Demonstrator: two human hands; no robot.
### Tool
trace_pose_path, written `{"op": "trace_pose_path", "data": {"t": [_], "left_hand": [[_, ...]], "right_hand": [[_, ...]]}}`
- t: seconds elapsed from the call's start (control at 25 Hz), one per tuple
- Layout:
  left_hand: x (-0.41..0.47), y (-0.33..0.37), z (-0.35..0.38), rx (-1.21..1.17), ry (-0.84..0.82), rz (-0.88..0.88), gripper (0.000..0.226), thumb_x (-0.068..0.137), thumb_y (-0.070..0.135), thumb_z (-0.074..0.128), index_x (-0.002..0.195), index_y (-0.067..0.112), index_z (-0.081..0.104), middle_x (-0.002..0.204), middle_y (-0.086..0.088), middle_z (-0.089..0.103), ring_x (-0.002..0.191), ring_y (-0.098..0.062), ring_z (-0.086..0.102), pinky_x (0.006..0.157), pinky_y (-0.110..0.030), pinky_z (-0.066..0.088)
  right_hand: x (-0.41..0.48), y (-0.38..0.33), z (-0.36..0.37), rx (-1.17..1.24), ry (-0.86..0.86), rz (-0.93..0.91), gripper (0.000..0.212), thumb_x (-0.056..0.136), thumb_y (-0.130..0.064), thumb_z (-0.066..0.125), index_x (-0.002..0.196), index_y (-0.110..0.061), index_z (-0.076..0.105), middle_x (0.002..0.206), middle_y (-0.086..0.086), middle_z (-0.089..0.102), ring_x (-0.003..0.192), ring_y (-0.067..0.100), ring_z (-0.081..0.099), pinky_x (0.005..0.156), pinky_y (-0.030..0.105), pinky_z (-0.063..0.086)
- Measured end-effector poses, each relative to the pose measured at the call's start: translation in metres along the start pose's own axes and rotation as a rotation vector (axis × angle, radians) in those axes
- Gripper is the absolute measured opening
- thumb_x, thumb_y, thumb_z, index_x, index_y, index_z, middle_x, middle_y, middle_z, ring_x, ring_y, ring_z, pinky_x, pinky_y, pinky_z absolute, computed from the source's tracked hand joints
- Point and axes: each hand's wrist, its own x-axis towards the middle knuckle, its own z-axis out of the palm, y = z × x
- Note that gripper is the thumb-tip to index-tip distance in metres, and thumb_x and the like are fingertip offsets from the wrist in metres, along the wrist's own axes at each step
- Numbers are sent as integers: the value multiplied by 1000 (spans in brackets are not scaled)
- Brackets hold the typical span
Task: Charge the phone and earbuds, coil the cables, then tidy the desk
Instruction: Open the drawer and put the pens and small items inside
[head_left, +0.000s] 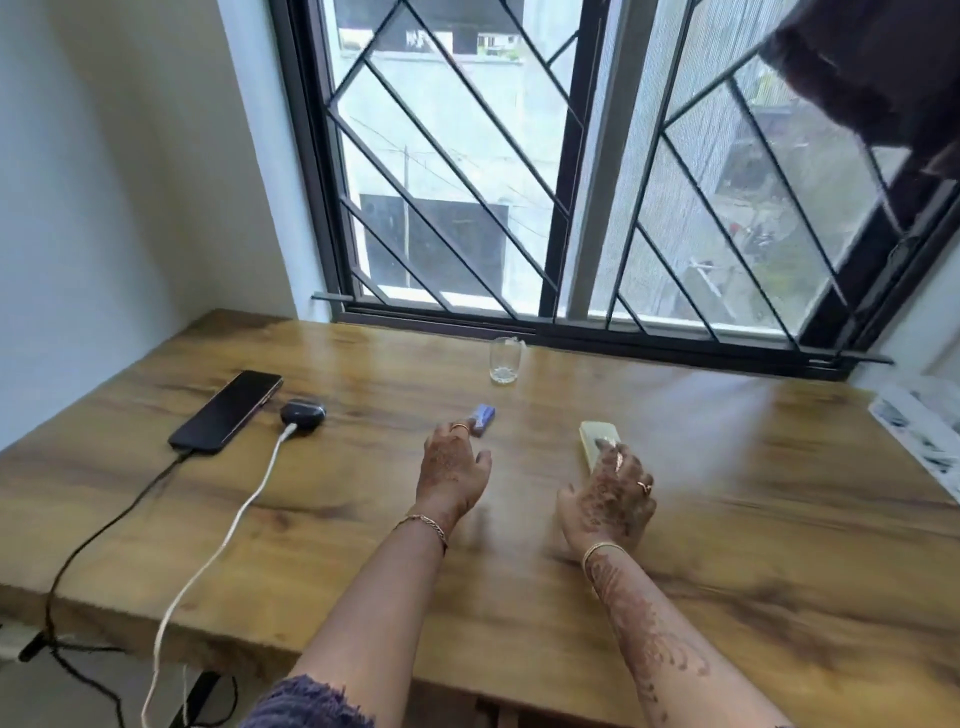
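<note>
While phone (226, 410) and earbuds case (303, 414) charge left of glass (504, 361), tidying seems underway: left hand (452, 475) touches blue box (483, 415), grip unclear; right hand (610, 499) rests loose on remote (592, 434). Next: close on both.

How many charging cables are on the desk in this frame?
2. A black cable runs from the phone and a white cable from the earbuds case, both trailing off the desk's left front edge. None looks hidden.
</note>
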Motion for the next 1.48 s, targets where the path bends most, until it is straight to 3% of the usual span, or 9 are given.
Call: {"op": "trace_pose_path", "data": {"t": [0.2, 0.4, 0.56, 0.68, 0.84, 0.92, 1.2, 1.48], "left_hand": [[58, -12, 33, 126, -93, 57, 48, 93, 23, 48, 140, 21, 40, 137, -15, 40, 126, -34, 39, 105, -36, 35], [75, -8, 58, 311, 48, 103, 37, 95, 26, 47, 132, 24, 47, 127, -11, 48, 112, -32, 46, 89, -38, 43], [74, 3, 67, 293, 70, 83, 31, 97, 25, 44, 126, 20, 51, 122, -11, 50, 111, -31, 46, 87, -40, 43], [62, 11, 70, 159, 81, 89, 29, 90, 17, 52, 119, 15, 54, 116, -14, 53, 109, -32, 49, 91, -36, 40], [20, 24, 65, -206, 43, 12, 31, 84, 10, 58, 114, 7, 59, 114, -13, 62, 109, -28, 56, 99, -33, 42], [-11, 29, 62, -274, 10, 18, 32, 83, 9, 60, 115, 6, 59, 116, -12, 63, 106, -27, 58, 98, -33, 44], [-147, 65, 65, -322, -49, 175, 29, 86, 6, 60, 115, 7, 57, 113, -9, 65, 96, -23, 64, 89, -28, 49], [-264, 73, 71, -284, -177, 201, 30, 85, -1, 58, 112, 11, 53, 107, -6, 66, 92, -20, 65, 84, -22, 47]], "right_hand": [[21, 7, 28, 38, 119, 46, 59, 68, -26, 73, 125, -30, 58, 138, -3, 52, 125, 25, 46, 102, 44, 37], [26, 13, 39, 89, 151, 22, 58, 69, -20, 72, 124, -33, 60, 138, 0, 50, 123, 27, 48, 98, 40, 42], [26, 22, 40, 133, 127, 68, 59, 77, -26, 68, 133, -34, 51, 146, 6, 41, 124, 31, 48, 102, 40, 39], [25, 27, 41, 108, 65, 34, 66, 83, -29, 62, 143, -23, 36, 149, 8, 37, 126, 32, 46, 104, 40, 36], [17, 47, 21, 113, -11, 38, 76, 78, -28, 65, 144, -14, 30, 141, 12, 47, 122, 35, 47, 102, 41, 37], [8, 60, 2, 131, -68, 85, 80, 74, -33, 67, 143, -16, 30, 131, 14, 55, 117, 36, 50, 99, 40, 40], [-82, 134, -83, 151, -69, -49, 67, 68, -33, 67, 131, -25, 47, 120, 5, 58, 109, 29, 55, 93, 36, 46], [-180, 205, -148, 143, -137, -149, 75, 62, -41, 70, 131, -33, 41, 121, -2, 52, 106, 21, 56, 92, 36, 46]]}}
